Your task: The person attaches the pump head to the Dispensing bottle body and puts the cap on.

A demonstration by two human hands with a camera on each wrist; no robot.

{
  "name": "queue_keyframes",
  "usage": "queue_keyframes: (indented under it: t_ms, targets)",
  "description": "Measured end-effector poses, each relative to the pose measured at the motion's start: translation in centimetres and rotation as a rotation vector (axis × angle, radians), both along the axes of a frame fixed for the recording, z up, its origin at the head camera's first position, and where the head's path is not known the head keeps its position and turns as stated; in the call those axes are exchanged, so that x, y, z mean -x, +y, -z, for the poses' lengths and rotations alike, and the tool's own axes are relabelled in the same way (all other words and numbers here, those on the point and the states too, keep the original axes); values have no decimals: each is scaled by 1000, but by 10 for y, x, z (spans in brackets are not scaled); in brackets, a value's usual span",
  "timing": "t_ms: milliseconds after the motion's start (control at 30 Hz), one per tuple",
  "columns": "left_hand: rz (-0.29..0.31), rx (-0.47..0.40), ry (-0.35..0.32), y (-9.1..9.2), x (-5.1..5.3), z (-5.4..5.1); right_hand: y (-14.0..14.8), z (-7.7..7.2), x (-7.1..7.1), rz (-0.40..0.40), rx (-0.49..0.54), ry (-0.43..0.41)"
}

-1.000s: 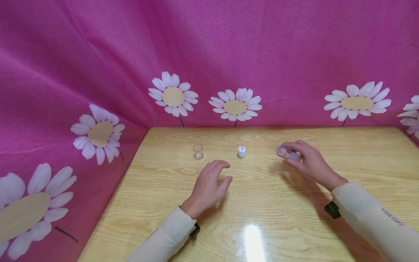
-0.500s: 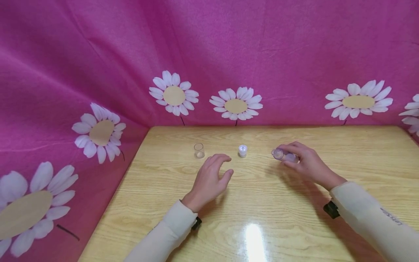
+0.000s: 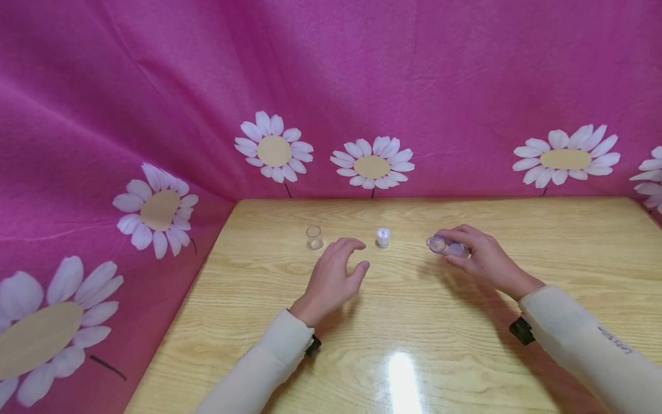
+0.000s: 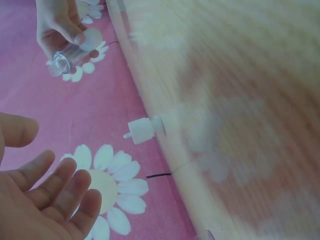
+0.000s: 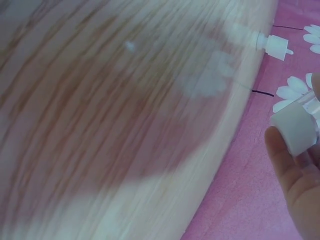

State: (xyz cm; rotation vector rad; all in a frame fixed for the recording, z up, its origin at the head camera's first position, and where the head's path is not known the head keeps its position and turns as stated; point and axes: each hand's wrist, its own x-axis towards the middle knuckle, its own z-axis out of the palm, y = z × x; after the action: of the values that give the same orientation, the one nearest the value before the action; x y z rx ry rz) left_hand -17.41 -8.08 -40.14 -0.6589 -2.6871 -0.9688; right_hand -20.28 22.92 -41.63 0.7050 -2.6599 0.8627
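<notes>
In the head view, my right hand (image 3: 488, 261) grips a small clear bottle (image 3: 437, 245) above the table. The bottle is tipped on its side, its neck pointing left; in the right wrist view its whitish base (image 5: 296, 127) faces the camera. My left hand (image 3: 333, 282) hovers with its fingers loosely bent and nothing between them. Between the two hands, a small white cap piece (image 3: 383, 237) stands on the table; the left wrist view shows a narrow tip on this white piece (image 4: 141, 131). A clear little cup (image 3: 314, 238) stands just beyond my left fingers.
The wooden table (image 3: 414, 305) ends against a pink cloth (image 3: 450, 75) printed with daisies, at the back and left. A bright light reflection lies on the table's near part.
My right hand has brought the bottle slightly to the left. My left hand has moved a little forward. The white cap piece and the clear cup stay in place.
</notes>
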Motion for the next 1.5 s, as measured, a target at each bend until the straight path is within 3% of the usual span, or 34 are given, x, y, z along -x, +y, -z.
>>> queue_keyframes:
  t_ms: [567,867,1133,1500]
  targets:
    - [-42,106,-160,10,43,-10,-6,-1,1,-18,-15,-81]
    - [-75,70,-261,15,62,-4,-7,-3,0,-5,-32,-142]
    - [-86,88,-288,24,77,1,-10,1,0,-10,-27,-115]
    - [-37,80,-372,31,90,14,-11,6,-1,-29,-22,-93]
